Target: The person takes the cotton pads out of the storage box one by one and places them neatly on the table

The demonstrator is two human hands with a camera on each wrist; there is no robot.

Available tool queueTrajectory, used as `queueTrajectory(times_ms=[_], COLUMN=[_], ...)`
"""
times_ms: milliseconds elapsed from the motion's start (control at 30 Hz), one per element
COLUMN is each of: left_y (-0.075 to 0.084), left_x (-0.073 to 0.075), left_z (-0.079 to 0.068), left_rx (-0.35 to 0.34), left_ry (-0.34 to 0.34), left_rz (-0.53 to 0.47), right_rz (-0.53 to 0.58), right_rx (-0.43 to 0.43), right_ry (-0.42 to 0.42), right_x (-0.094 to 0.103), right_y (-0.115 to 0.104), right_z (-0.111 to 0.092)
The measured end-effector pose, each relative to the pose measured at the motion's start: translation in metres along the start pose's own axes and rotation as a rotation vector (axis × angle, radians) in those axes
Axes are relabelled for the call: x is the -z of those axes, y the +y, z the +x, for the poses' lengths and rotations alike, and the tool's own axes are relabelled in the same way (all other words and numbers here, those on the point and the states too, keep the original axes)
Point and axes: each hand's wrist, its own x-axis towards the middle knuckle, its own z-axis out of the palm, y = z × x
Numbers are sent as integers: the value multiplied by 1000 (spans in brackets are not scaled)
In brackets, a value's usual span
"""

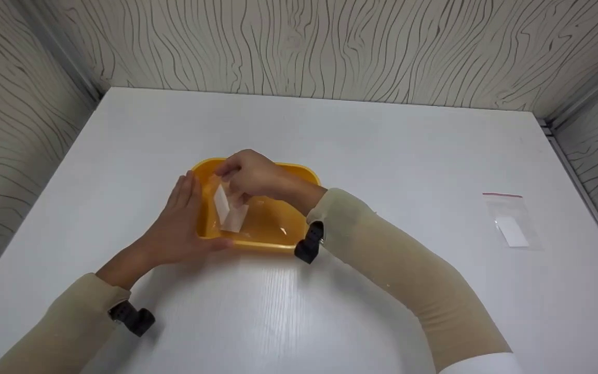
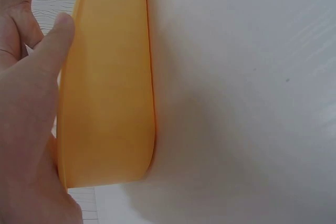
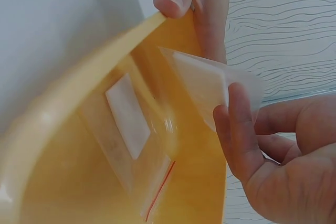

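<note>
The fingers of the right hand are bending in and pinching a small clear bag near its edge; the thumb's part in this is hard to tell. That bag, showing a white card inside, is tilting at the left end of the yellow tub. Doing this well is probably resting on a light pinch at the plastic's margin, so the card is lying flat and the film is sliding freely past the second bag, which is lying lower in the tub. The left hand is bracing the tub's corner, fingers fairly straight, thumb reaching along the near rim; steady, even pressure there is likely preventing skidding. Farther right, a third bag is lying on the table, well apart from the tub.
</note>
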Motion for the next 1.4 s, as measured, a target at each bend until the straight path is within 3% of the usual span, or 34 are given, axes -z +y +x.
queueTrajectory(times_ms=[800,1400], left_y=[1,0], left_x=[-1,-2], left_z=[2,1], left_rx=[27,42], left_ry=[7,4], left_rz=[17,-1], right_rz=[48,305], right_rx=[48,94], right_ry=[70,104], right_x=[17,24], right_y=[16,35], right_z=[-25,-37])
